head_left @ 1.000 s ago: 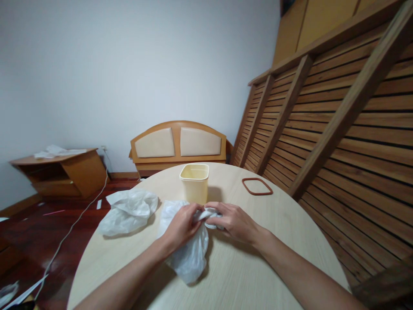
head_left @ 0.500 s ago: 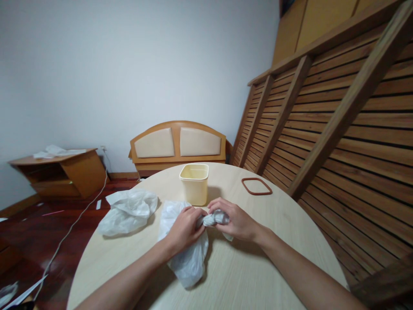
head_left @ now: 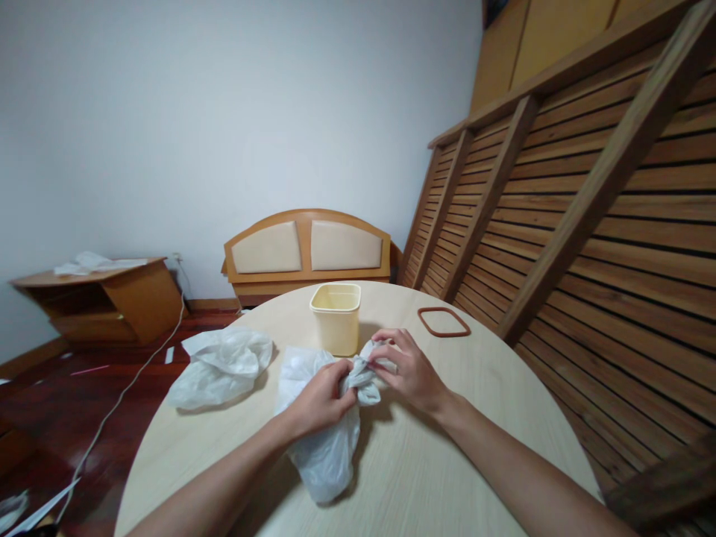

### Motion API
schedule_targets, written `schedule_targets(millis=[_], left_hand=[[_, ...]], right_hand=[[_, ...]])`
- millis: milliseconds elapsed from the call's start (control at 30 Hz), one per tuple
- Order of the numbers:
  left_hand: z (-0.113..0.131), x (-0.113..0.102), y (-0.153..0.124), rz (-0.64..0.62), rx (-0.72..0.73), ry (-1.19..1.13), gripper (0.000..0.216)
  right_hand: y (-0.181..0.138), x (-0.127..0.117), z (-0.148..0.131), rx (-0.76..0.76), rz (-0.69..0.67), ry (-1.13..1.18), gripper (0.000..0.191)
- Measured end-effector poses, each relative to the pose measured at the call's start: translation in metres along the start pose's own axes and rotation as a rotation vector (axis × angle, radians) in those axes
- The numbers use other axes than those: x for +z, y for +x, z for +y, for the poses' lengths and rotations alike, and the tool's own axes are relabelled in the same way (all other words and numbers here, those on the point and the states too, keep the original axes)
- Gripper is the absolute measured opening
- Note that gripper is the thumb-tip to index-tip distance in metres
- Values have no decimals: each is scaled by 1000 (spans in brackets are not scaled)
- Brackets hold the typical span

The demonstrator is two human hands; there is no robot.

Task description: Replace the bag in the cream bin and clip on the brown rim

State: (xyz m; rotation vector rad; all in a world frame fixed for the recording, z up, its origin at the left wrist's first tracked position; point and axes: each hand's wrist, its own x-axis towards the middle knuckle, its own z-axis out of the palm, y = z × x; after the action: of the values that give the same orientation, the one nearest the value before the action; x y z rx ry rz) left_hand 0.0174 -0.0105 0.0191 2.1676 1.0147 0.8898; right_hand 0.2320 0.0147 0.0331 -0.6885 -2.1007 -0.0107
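Observation:
A white plastic bag (head_left: 330, 462) lies on the round table in front of me, its neck gathered and twisted. My left hand (head_left: 321, 399) is closed round that neck, thumb pressed on the twist. Fingers of my right hand (head_left: 408, 369) pinch the bunched end of the same bag just to the right. Right behind both hands stands a cream plastic bin (head_left: 337, 328), upright. What the bag contains is hidden.
Another crumpled white plastic bag (head_left: 221, 369) lies at the left of the table (head_left: 447, 477). A brown rounded-square ring (head_left: 444, 334) lies at the back right. Wooden slatted panels (head_left: 537, 246) lean at the right; a low cabinet (head_left: 112, 298) stands left.
My right hand has shifted its fingers up and back on the bunched end, which now shows more loosely spread. My left hand keeps its hold on the neck.

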Motion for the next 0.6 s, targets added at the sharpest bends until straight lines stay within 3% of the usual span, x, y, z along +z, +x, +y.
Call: schedule_targets(millis=[133,367,600], left_hand=[[-3,1,-1,41,-67,-203,38],[-3,-2,-2,85,-86,-213,55],[3,-6,-1,72,-30,-138,50]], right_hand=[[1,0,-8,-95,-53,-199,8],[2,-1,-12,-87,-203,-144,39],[0,-4,-11,-96,-239,-222,16]])
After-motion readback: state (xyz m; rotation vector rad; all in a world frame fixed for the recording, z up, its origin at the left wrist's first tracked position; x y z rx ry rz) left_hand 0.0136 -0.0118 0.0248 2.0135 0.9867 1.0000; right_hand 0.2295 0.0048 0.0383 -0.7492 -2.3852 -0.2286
